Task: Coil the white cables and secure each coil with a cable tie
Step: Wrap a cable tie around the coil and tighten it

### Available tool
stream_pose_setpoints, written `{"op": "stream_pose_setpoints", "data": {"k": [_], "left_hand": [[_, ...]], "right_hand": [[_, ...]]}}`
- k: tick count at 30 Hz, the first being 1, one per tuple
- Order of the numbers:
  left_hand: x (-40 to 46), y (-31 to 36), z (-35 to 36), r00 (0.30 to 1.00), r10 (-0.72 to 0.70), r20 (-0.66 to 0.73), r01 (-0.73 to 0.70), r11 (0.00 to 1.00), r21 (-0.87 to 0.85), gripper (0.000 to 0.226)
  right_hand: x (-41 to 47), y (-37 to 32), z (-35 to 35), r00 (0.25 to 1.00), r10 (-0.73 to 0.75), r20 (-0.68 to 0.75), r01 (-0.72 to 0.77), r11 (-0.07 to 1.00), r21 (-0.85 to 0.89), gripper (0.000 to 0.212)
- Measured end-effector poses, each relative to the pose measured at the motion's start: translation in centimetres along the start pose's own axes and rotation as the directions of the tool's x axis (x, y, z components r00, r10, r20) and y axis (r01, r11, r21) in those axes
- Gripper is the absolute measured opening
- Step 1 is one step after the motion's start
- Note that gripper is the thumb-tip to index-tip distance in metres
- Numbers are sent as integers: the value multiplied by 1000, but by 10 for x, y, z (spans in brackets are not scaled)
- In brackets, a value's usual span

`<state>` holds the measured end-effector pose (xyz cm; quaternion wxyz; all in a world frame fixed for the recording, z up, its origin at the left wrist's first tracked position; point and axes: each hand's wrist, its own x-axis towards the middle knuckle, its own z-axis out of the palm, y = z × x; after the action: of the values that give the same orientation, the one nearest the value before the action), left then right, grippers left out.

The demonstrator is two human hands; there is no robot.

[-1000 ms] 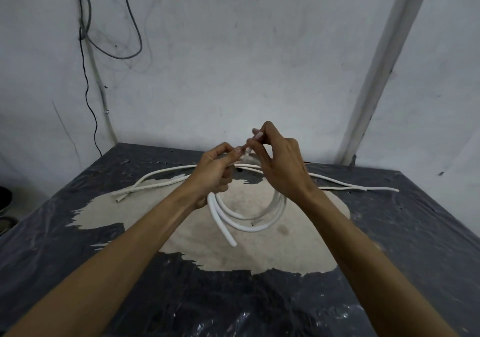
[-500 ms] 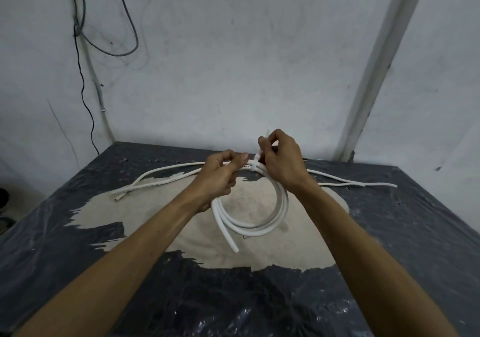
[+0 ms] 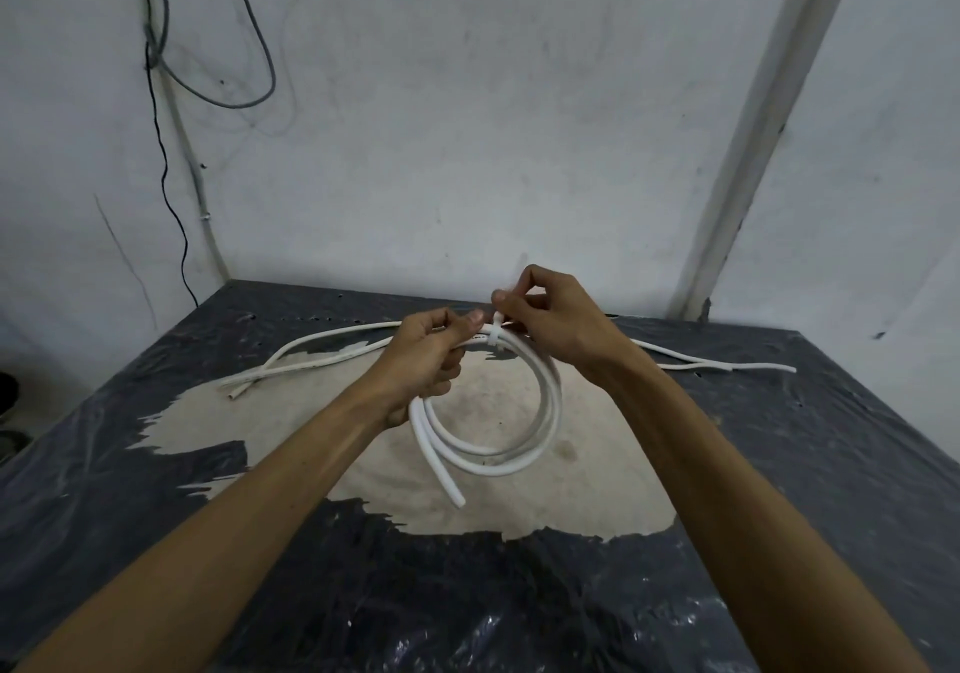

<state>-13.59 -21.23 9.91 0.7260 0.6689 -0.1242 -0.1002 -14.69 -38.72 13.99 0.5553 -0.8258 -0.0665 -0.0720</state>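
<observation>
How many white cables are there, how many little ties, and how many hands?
Coiled white cable, held: 1
Loose white cables lying on the table behind it: 2, as far as I can tell
Cable tie around the coil: 1
Hands: 2, the left hand and the right hand
Total: 6

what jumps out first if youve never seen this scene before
Two bare hands meet mid-frame over a coil of white cable: the left hand grips its top, the right hand pinches a white cable tie wrapped there. Behind them, loose white cables lie on the dark plastic-covered table.
</observation>
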Motion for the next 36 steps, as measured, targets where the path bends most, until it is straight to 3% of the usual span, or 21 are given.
{"op": "stream_pose_setpoints", "data": {"k": [2,4,9,14,18,21,26,31,36], "left_hand": [[0,-2,3,1000,-7,-8,7,1000,-18,28],[0,-2,6,1000,10,-13,-10,1000,-20,29],[0,-5,12,988,145,-51,-134,976,172,31],[-3,-4,8,994,105,-33,-101,990,101,31],[-1,-1,-1,996,37,-77,-41,998,-53,28],[4,6,-12,992,1,-126,-27,978,-207,26],[8,12,-8,985,35,-168,-76,967,-245,32],[7,15,4,948,198,-249,-225,970,-86,34],[5,5,7,941,181,-285,-207,976,-63,48]], "right_hand": [[1,0,3,994,-73,-79,55,977,-206,26],[0,-1,8,988,-106,-116,74,966,-247,25],[4,8,11,993,72,-90,-63,993,104,24],[-1,10,9,994,110,1,-107,961,255,30],[-11,10,-5,984,108,145,-109,994,4,51],[-20,13,-9,972,52,230,-44,998,-40,43],[-18,16,3,997,-75,34,74,997,37,43],[-9,12,10,993,4,-115,17,983,185,42],[-5,10,11,978,59,-202,9,948,319,38]]}}
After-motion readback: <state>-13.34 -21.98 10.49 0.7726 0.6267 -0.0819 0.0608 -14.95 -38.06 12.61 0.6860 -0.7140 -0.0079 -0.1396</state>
